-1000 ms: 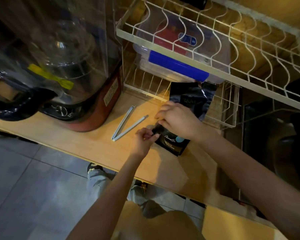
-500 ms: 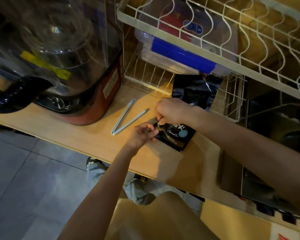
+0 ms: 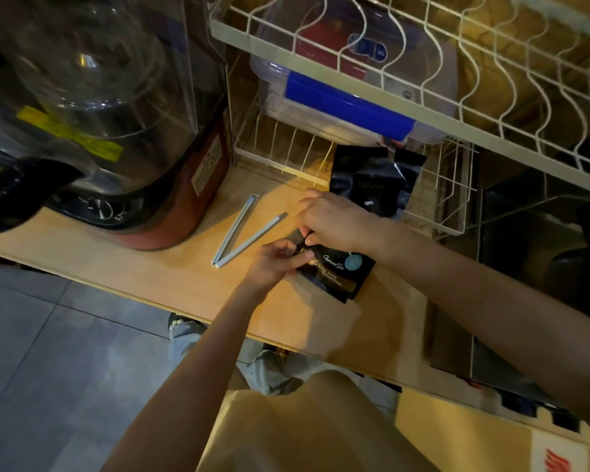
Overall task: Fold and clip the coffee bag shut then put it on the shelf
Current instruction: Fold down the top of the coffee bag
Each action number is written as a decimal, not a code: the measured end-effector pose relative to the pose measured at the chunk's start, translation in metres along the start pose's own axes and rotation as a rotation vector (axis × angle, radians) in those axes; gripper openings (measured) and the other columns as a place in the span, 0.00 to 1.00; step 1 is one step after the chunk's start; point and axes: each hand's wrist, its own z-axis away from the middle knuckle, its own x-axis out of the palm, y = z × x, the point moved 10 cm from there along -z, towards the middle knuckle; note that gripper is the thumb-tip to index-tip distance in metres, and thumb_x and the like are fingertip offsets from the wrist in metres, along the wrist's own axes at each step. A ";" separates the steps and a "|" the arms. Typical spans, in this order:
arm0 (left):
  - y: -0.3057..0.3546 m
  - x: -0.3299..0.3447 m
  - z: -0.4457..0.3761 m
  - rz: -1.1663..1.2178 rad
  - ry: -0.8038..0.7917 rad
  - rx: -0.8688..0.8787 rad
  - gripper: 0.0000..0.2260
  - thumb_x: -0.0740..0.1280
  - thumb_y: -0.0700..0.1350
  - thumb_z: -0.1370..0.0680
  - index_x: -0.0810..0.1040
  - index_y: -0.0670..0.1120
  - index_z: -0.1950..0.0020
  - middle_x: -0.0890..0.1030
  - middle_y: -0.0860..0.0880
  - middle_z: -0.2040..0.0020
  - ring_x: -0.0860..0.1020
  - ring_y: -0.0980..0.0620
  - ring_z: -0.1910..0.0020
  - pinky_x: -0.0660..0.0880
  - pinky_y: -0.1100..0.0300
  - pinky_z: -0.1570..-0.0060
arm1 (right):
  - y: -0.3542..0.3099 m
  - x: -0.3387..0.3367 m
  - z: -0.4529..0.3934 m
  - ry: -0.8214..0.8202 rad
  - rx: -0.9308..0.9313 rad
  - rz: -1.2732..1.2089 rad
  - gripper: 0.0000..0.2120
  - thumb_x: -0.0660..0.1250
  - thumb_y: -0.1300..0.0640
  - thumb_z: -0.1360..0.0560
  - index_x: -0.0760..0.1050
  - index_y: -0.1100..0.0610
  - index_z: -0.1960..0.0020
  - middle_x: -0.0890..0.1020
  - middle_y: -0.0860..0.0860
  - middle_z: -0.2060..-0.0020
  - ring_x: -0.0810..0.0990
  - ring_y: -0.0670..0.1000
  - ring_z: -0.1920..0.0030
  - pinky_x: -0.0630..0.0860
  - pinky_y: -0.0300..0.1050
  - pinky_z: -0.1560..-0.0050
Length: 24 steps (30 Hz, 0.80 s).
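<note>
A small black coffee bag (image 3: 338,272) with a blue round label lies flat on the wooden counter (image 3: 150,267). My left hand (image 3: 275,262) pinches the bag's top left edge. My right hand (image 3: 334,218) presses and pinches the same top edge from above, covering the fold. A long pale blue bag clip (image 3: 242,233) lies open in a V on the counter, just left of my hands, untouched. The white wire shelf rack (image 3: 450,206) stands right behind the bag.
A second black bag (image 3: 372,180) leans in the rack's lower tier. A clear box with a blue lid (image 3: 348,103) sits above it, under the upper wire tier (image 3: 423,80). A large blender (image 3: 116,131) stands at left. The counter's front edge drops to a tiled floor.
Both hands stay on the bag's top edge, with small finger shifts. The head camera has moved closer, so everything sits slightly differently in view. The clip has not moved.
</note>
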 end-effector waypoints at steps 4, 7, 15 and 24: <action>-0.007 0.000 -0.001 0.099 -0.037 -0.020 0.11 0.69 0.39 0.29 0.70 0.48 0.68 0.70 0.52 0.70 0.70 0.58 0.69 0.72 0.64 0.64 | -0.002 0.004 0.020 0.067 0.004 0.170 0.26 0.64 0.40 0.31 0.72 0.58 0.42 0.75 0.53 0.44 0.67 0.54 0.39 0.59 0.51 0.34; -0.009 0.003 -0.001 0.155 -0.088 -0.056 0.11 0.67 0.36 0.28 0.72 0.48 0.68 0.75 0.52 0.70 0.73 0.58 0.68 0.73 0.65 0.63 | 0.001 0.012 0.032 0.056 0.039 0.243 0.36 0.67 0.35 0.37 0.69 0.59 0.39 0.75 0.54 0.43 0.67 0.55 0.38 0.48 0.56 0.27; 0.002 0.006 -0.001 0.054 -0.275 -0.117 0.09 0.71 0.39 0.35 0.71 0.47 0.67 0.75 0.54 0.71 0.74 0.56 0.69 0.73 0.66 0.67 | 0.007 0.015 0.039 0.018 0.007 0.320 0.36 0.71 0.40 0.36 0.67 0.59 0.37 0.74 0.55 0.43 0.69 0.56 0.38 0.46 0.57 0.26; 0.049 0.010 0.007 -0.209 -0.008 0.041 0.06 0.71 0.38 0.30 0.74 0.41 0.62 0.75 0.48 0.66 0.72 0.57 0.80 0.70 0.67 0.81 | -0.006 0.008 0.040 0.000 -0.039 0.347 0.31 0.72 0.44 0.36 0.67 0.59 0.41 0.76 0.56 0.45 0.70 0.56 0.41 0.56 0.56 0.29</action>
